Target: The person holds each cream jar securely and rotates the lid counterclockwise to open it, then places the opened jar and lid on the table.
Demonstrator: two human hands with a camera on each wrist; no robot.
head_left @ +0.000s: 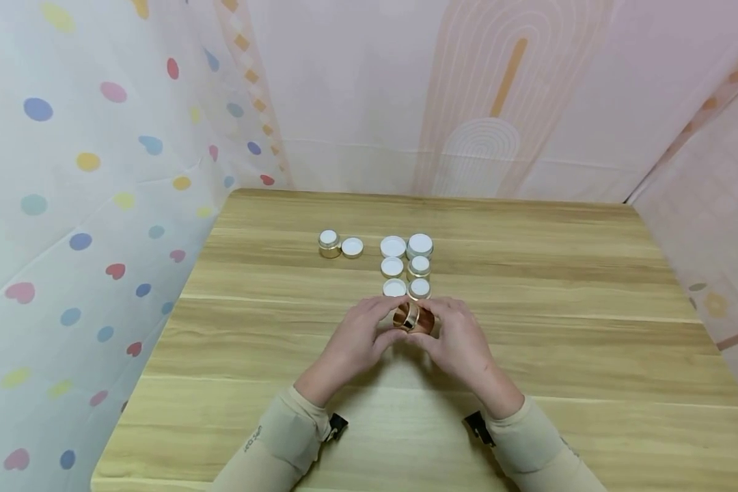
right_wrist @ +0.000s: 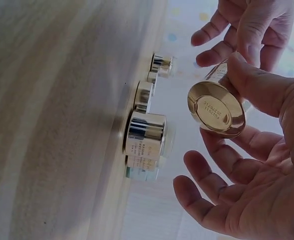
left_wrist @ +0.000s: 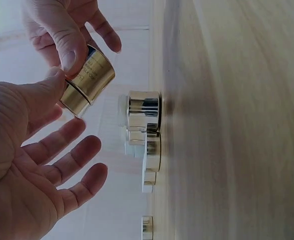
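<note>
A gold cosmetic jar (head_left: 426, 321) is held tilted on its side above the table, between both hands. My left hand (head_left: 361, 336) pinches its gold lid (left_wrist: 75, 100) between thumb and index finger, the other fingers spread loosely. Thumb and fingers of my right hand (head_left: 462, 343) grip the jar's body, whose printed base (right_wrist: 217, 111) faces the right wrist camera. Just beyond the hands stands a lidless gold jar (head_left: 419, 289) with a white top, and left of it lies an upturned lid (head_left: 394, 288), white inside.
Behind these, more open jars (head_left: 419, 244) line up beside upturned lids (head_left: 393, 247). Farther left, another small gold jar (head_left: 329, 244) stands next to its own upturned lid (head_left: 352, 247). All rest on a wooden table (head_left: 559, 307), with patterned cloth (head_left: 357, 89) behind.
</note>
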